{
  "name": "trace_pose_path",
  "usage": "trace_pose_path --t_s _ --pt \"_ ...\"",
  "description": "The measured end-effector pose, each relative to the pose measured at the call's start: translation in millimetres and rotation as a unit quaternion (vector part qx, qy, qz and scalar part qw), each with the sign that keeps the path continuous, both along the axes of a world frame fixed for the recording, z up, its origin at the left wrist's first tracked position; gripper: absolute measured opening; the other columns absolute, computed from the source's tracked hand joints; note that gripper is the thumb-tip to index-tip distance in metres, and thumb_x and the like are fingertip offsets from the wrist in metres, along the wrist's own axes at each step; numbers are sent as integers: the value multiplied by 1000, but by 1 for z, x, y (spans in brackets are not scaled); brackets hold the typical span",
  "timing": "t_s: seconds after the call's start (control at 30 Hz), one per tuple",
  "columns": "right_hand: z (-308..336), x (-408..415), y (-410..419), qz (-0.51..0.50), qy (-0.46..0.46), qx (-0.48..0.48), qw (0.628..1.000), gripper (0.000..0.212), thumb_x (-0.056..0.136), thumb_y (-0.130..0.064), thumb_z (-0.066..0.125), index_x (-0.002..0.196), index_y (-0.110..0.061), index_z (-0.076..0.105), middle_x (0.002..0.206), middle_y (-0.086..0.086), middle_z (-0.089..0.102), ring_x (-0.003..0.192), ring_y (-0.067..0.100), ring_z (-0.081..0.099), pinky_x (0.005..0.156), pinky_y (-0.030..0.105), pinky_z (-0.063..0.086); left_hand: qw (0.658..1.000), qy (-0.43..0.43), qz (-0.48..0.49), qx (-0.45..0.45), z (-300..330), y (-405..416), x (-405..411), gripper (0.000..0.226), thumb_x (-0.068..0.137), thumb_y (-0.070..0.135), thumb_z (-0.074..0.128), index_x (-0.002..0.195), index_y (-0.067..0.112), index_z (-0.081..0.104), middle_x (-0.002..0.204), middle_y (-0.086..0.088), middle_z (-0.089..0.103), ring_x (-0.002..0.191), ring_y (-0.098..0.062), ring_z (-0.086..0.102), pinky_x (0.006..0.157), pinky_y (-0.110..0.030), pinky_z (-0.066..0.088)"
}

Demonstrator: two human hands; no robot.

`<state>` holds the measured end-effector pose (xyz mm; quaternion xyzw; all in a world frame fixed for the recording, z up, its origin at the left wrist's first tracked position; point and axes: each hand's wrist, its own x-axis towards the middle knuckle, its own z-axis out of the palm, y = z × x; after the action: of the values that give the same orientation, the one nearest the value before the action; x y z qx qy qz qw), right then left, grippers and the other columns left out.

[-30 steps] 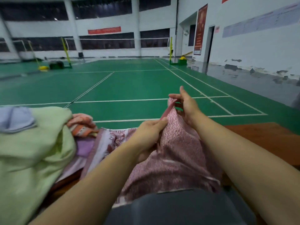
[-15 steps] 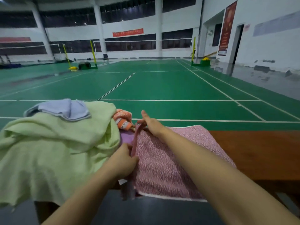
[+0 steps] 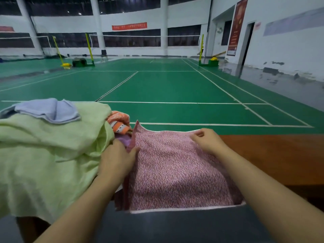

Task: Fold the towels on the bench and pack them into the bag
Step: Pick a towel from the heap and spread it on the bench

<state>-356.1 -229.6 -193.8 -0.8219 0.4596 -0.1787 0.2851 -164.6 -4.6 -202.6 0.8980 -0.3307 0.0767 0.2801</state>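
Two hands work one pink patterned towel, which lies spread flat in the lower centre of the frame on the wooden worktop, its near hem hanging toward the viewer. The left hand pinches the towel's left edge, thumb on top; the right hand, fingers loosely curled, rests at the far right corner, though whether it grips the cloth I cannot tell. The towel runs left to right between them, so the next fold probably carries one edge across. Unfolded green, blue and orange towels are heaped at left. No bag is visible.
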Motion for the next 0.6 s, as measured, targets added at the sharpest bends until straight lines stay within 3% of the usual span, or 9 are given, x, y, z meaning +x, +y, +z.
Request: trace_pose_path --t_s 0.13,0.2,0.27,0.4,0.5,0.6 --pt "9 -47 -16 -46 154 -17 987 53 88 -56 67 115 -10 70 117 8 69 103 26 65 88 35 52 1000 -5 -4 -7 -5 -1 6 54 87 59 67 71 8 59 78 -16 68 82 -38 66 62 -37 36" --pt "15 -63 -20 -62 206 1 977 55 84 -59 70 95 -5 69 100 9 69 86 25 65 75 32 50 1000 -2 -7 -5 -8 -1 8 58 86 60 67 63 8 55 68 -12 64 75 -37 64 59 -37 34" --pt "18 -74 -19 -66 233 34 970 56 84 -60 71 76 -7 57 82 7 62 69 20 60 64 31 46 1000 11 -10 13 -7 -2 7 62 87 62 65 58 9 51 63 -11 60 69 -35 61 58 -36 33" --pt "16 -85 -14 -47 220 104 969 56 81 -58 76 81 -7 54 85 5 60 72 20 57 61 31 41 998 37 -36 22 -9 0 5 62 89 59 64 55 8 55 57 -9 58 61 -31 55 54 -36 33" --pt "10 -90 -13 -40 166 150 974 61 79 -57 78 89 1 62 100 14 68 83 25 62 66 33 40 993 75 -71 -57 -14 3 6 54 88 58 67 63 10 66 61 -4 66 65 -27 63 61 -37 48" --pt "4 -95 -12 -46 47 155 986 61 80 -50 80 97 8 72 107 22 72 85 31 66 72 34 41 974 117 -105 -162 -8 5 0 42 89 47 71 63 15 67 57 6 65 59 -12 58 60 -34 42"
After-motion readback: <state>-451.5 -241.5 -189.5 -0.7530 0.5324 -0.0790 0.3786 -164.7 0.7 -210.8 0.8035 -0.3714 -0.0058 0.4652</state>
